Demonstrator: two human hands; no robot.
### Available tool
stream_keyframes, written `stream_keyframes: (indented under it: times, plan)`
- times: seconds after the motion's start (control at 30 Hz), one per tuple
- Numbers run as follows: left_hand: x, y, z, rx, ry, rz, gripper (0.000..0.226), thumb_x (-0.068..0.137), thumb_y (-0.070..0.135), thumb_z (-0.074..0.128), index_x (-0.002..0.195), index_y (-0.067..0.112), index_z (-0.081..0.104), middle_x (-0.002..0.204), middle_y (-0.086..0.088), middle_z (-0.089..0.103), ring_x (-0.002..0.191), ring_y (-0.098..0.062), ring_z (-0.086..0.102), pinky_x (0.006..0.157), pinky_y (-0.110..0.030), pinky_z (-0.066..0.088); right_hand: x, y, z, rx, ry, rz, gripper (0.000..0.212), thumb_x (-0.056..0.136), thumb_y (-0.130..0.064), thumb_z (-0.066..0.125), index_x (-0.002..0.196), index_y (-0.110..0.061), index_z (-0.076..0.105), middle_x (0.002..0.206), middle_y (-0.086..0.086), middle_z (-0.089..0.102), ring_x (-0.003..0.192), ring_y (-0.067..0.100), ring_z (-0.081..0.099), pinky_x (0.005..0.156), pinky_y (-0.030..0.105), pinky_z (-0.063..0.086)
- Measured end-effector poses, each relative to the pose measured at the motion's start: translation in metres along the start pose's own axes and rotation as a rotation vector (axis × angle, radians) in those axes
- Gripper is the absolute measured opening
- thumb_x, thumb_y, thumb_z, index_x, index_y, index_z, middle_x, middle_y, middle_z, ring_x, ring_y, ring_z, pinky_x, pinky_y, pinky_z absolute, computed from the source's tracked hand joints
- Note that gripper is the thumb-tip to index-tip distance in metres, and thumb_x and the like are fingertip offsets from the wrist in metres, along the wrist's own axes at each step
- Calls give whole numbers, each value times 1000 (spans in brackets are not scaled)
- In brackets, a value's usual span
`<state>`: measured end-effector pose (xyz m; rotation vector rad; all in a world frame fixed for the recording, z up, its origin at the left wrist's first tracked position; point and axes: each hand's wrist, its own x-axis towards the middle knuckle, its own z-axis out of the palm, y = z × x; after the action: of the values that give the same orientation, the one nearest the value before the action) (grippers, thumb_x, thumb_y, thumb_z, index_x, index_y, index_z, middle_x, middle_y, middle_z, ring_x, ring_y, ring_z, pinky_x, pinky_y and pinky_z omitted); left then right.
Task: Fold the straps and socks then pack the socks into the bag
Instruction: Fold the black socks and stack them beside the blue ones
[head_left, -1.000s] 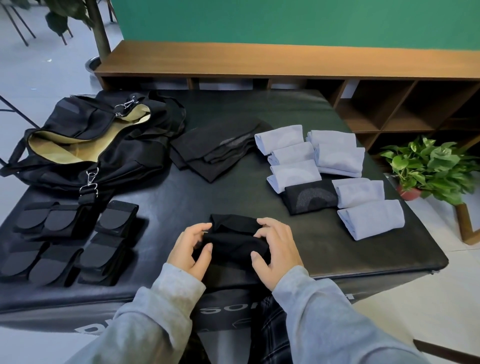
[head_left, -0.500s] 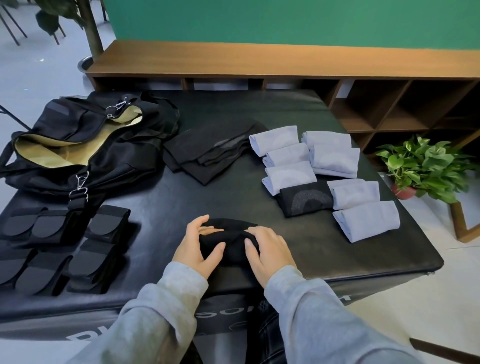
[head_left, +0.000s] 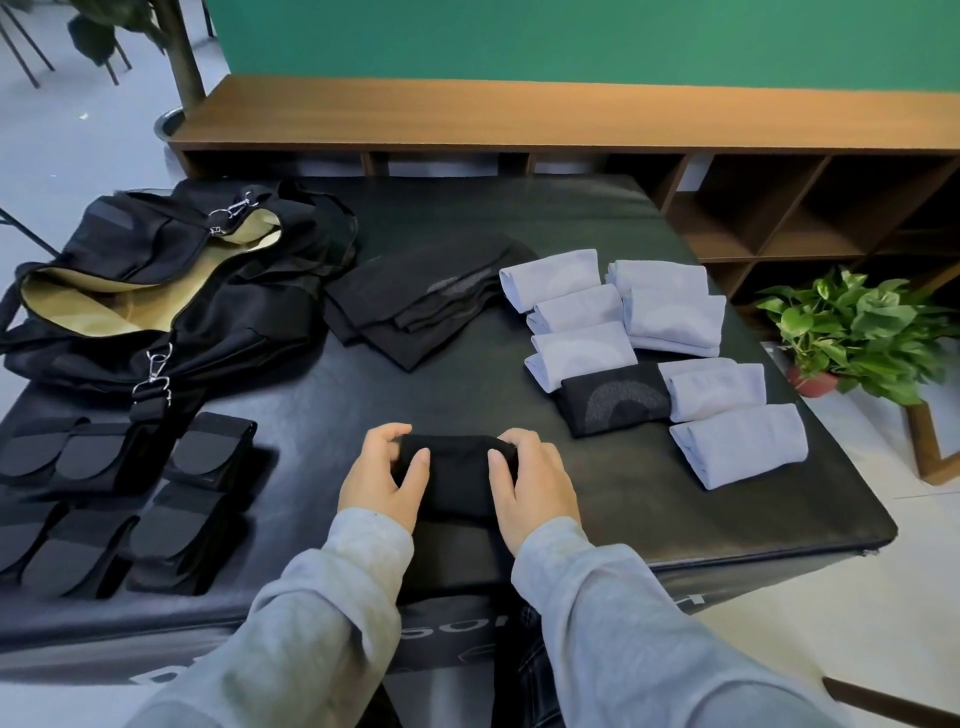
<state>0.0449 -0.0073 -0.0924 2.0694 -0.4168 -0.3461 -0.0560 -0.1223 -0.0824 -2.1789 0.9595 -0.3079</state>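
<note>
A folded black sock (head_left: 457, 475) lies near the front edge of the black padded table (head_left: 675, 509). My left hand (head_left: 382, 473) grips its left end and my right hand (head_left: 535, 483) grips its right end, thumbs on top. Several folded light-blue socks (head_left: 670, 317) and one folded black sock (head_left: 615, 397) sit in rows at the right. A pile of unfolded black socks (head_left: 421, 301) lies at the middle back. The black bag (head_left: 156, 291) with tan lining lies unzipped at the back left. Folded black straps (head_left: 130, 493) sit at the front left.
A low wooden shelf unit (head_left: 571, 119) runs behind the table. A potted green plant (head_left: 857, 332) stands on the floor at the right. A tree trunk in a pot (head_left: 179, 67) stands at the back left.
Both hands have rolled the black sock into a tighter fold and now grip its two ends. The view has shifted slightly.
</note>
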Motion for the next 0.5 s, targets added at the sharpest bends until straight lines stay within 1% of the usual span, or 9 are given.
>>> stream_keyframes:
  times: [0.07, 0.1, 0.17, 0.23, 0.3, 0.4, 0.43, 0.5]
  plan:
    - [0, 2, 1, 40, 76, 73, 32, 88, 14, 59, 119, 19, 51, 106, 8, 47, 91, -6, 48, 83, -25, 41, 0, 0, 0, 8, 40, -15, 27, 96, -33, 45, 121, -23, 46, 106, -15, 42, 110, 12, 46, 90, 26, 39]
    - [0, 2, 1, 48, 94, 100, 32, 88, 10, 58, 119, 16, 52, 109, 7, 46, 94, -6, 48, 86, -27, 43, 0, 0, 1, 3, 53, -22, 29, 96, -32, 46, 123, -22, 45, 113, -13, 45, 113, 11, 44, 92, 25, 38]
    - [1, 3, 1, 92, 60, 114, 32, 89, 6, 54, 120, 15, 53, 117, 5, 46, 107, -10, 47, 94, -29, 41, 0, 0, 2, -17, 57, -32, 32, 96, -32, 46, 127, -21, 44, 124, -11, 46, 117, 11, 42, 95, 24, 37]
    - [1, 6, -1, 152, -16, 70, 31, 93, 9, 48, 122, 17, 53, 121, 1, 45, 104, -11, 44, 95, -25, 37, 1, 1, 3, -50, 38, -38, 34, 96, -33, 45, 128, -22, 44, 127, -11, 46, 120, 10, 40, 96, 25, 36]
    - [2, 10, -4, 182, -66, 54, 31, 95, 10, 45, 124, 18, 53, 115, 2, 41, 104, -12, 45, 93, -22, 35, 3, 3, 4, -93, 17, -64, 33, 97, -34, 43, 128, -23, 45, 127, -10, 49, 120, 10, 38, 97, 26, 36]
    - [2, 14, -6, 216, -112, 76, 32, 93, 5, 46, 122, 16, 54, 100, 11, 36, 116, -18, 44, 96, -24, 35, 4, 5, 4, -116, -8, -85, 30, 97, -32, 43, 125, -22, 48, 125, -8, 51, 116, 12, 40, 97, 25, 35]
    - [2, 14, -6, 219, -121, 76, 32, 92, 4, 47, 121, 15, 54, 97, 12, 36, 116, -18, 43, 95, -23, 34, 3, 6, 3, -116, -19, -88, 31, 97, -32, 43, 126, -22, 48, 125, -7, 51, 116, 12, 41, 98, 24, 34]
    - [-1, 11, -6, 217, -130, 67, 33, 89, 3, 48, 118, 17, 55, 94, 15, 39, 108, -15, 45, 89, -20, 33, 1, 9, 0, -101, -46, -95, 32, 97, -32, 44, 127, -23, 49, 125, -7, 52, 118, 12, 41, 99, 22, 32]
